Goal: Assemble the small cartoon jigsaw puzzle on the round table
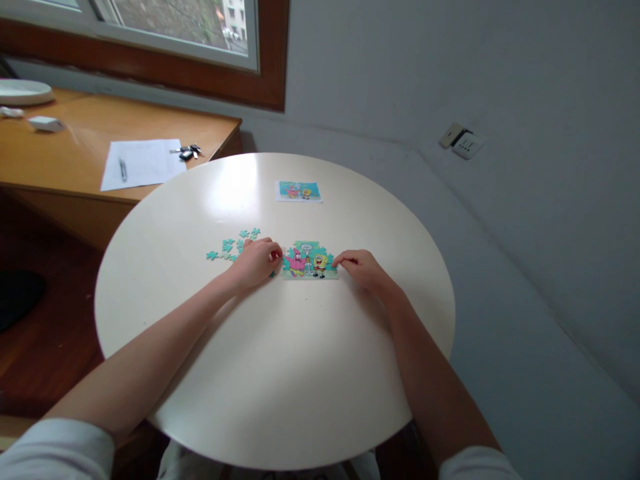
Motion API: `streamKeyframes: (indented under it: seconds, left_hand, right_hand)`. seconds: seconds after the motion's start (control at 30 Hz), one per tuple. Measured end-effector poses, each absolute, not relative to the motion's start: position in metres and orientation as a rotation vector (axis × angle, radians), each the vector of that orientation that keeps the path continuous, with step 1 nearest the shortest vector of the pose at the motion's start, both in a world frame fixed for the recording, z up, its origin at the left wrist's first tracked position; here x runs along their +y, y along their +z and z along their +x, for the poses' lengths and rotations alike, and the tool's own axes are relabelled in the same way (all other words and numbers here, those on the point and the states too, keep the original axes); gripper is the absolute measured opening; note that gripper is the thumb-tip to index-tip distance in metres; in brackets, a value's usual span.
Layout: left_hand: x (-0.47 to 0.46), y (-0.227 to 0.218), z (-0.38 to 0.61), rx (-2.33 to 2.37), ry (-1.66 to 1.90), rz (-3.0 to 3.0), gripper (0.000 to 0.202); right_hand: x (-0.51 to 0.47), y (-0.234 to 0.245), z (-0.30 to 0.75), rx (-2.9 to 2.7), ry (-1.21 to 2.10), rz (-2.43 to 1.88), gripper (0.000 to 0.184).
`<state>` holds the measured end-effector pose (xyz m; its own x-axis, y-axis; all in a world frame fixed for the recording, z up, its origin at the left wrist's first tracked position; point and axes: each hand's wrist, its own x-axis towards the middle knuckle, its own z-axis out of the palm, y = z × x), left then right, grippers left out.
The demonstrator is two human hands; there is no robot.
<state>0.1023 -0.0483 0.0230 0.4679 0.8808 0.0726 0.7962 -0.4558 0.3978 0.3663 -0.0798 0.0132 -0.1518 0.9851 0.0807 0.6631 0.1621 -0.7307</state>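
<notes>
Nearest, the rounded front edge of the white table curves past both forearms, and the wide stretch of top behind it gives them room to slide. Beyond that lies the partly joined puzzle, with its straight bottom edge towards the person. The right hand is loosely curled, finger and thumb extended to the puzzle's right edge; whether they pinch a piece I cannot tell. The left hand is half closed, fingertips drawn together at the left edge, and any piece within them is hidden. I judge the work well past half: the lower rows and cartoon figures are joined, while the top outline is stepped, with both upper corners unfilled. A cluster of loose pieces lies left of and behind the left hand, crowding that side; the right side offers more space to the table's rim. Farther back, a picture card lies apart from the puzzle, near the far edge. Past that edge, a wooden desk stands at left and the wall behind.
</notes>
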Motion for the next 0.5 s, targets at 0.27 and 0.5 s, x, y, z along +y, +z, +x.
streamKeyframes:
  seconds: [0.27, 0.5]
  left_hand:
    - [-0.0474, 0.0223, 0.1017, 1.426, 0.383, 2.409, 0.025]
    - [-0.0478, 0.0235, 0.1018, 1.415, 0.38, 2.416, 0.025]
  right_hand:
    - [-0.0823, 0.0164, 0.3638, -1.731, 0.522, -1.465, 0.028]
    - [-0.0801, 0.0113, 0.3677, -1.902, 0.609, -1.57, 0.026]
